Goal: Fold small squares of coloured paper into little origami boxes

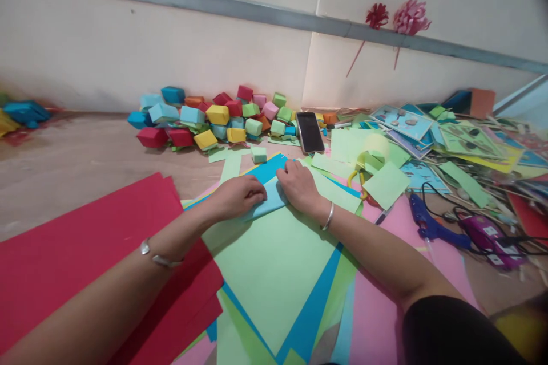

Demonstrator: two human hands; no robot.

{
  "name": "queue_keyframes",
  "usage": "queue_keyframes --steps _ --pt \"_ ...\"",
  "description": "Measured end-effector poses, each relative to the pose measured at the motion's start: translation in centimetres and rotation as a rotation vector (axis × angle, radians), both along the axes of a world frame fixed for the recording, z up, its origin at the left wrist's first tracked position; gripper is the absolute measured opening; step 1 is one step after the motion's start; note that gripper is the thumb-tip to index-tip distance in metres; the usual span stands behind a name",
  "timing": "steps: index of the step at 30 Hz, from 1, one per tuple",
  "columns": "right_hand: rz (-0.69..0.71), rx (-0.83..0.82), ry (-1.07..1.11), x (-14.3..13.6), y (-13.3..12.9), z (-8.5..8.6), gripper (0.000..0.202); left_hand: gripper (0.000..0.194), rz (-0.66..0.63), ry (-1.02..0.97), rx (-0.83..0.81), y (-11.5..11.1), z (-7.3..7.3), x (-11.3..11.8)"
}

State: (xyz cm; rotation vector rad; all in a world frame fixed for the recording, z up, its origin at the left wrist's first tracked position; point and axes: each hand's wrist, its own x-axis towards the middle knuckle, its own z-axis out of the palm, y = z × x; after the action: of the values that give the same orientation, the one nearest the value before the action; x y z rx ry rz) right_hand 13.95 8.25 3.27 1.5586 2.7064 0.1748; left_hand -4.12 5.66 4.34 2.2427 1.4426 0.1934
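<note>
A folded piece of light blue paper [270, 198] lies on a large pale green sheet [274, 262]. My left hand [242, 197] presses on its left part with the fingers curled down. At its upper right end, my right hand [299, 185] has its fingers bent and pressed together on the paper. Both hands are closed on this piece, and their fingertips are partly hidden. Beneath the green sheet, blue paper [314, 296] and pink paper [381, 296] stick out at the sides.
Red sheets [107, 239] lie at the left. Small coloured paper boxes [218, 115] are piled by the wall, beside a phone [310, 132]. Yellow-handled scissors [357, 182], a blue glue gun [432, 225] and a purple power strip [488, 239] lie at the right, near heaped cards [471, 140].
</note>
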Motion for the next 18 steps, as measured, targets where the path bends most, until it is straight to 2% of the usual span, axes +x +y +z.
queue_keyframes --steps 3,6,9,12,18 --pt "0.000 -0.016 0.001 0.0 0.0 0.1 0.033 0.039 0.234 0.151 0.014 0.4 0.3 1.8" --pt "-0.002 -0.032 0.005 0.0 0.1 0.1 0.034 0.038 0.339 0.292 0.062 0.0 -0.2 3.6" --pt "-0.009 -0.042 0.019 0.0 0.1 0.1 0.034 0.037 0.300 0.378 0.130 -1.0 -0.8 4.3" --pt "-0.011 -0.044 0.036 0.0 -0.1 0.2 0.032 0.037 0.206 0.397 0.177 -2.0 -1.0 3.7" --pt "-0.025 -0.069 0.026 0.0 -0.1 0.4 0.033 0.038 0.081 0.230 0.164 -2.9 -1.4 1.3"
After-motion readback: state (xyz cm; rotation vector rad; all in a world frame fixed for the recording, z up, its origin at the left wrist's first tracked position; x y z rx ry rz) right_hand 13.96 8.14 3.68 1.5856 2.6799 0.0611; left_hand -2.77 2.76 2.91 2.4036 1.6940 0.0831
